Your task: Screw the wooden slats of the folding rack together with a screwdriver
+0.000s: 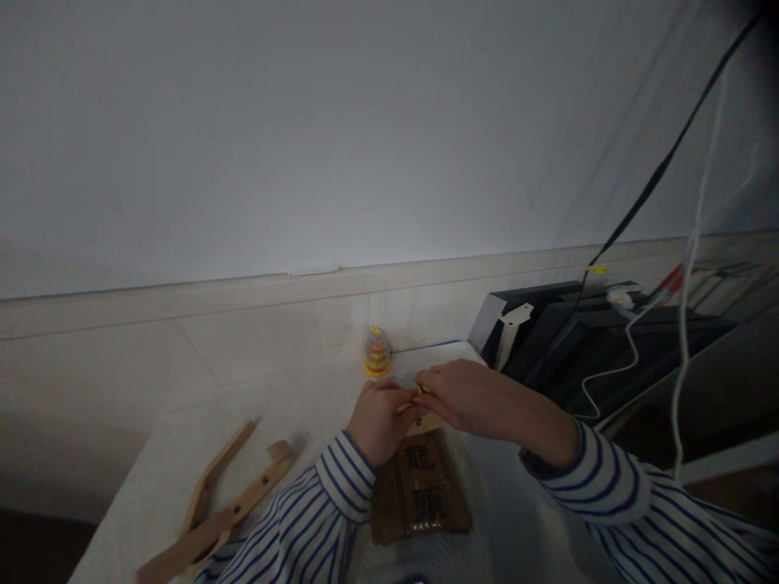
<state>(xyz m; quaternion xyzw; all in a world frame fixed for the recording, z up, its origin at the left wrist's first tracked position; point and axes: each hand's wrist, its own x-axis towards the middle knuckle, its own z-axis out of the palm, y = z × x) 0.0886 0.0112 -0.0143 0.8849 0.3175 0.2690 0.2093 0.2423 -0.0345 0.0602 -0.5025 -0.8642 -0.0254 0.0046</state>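
My left hand (385,415) and my right hand (466,397) meet over the table, fingertips pinched together. Between them a small yellow piece (420,391) shows, with a dark spot on it; its kind is too small to make out. Just beneath the fingers lies a pale wooden piece (427,422), partly hidden by the hands. A brown packet (423,491) with large dark characters rests flat below my wrists. Behind my left hand stands a small clear container (377,354) with a yellow base and yellowish contents.
At left on the white-covered table (243,397) lie an angled wooden bar (213,470) and a wooden piece with holes (234,515). Dark flat boxes or panels (584,341) lean at right against the wall. A white cable (685,341) and a black strap (660,174) hang on the right.
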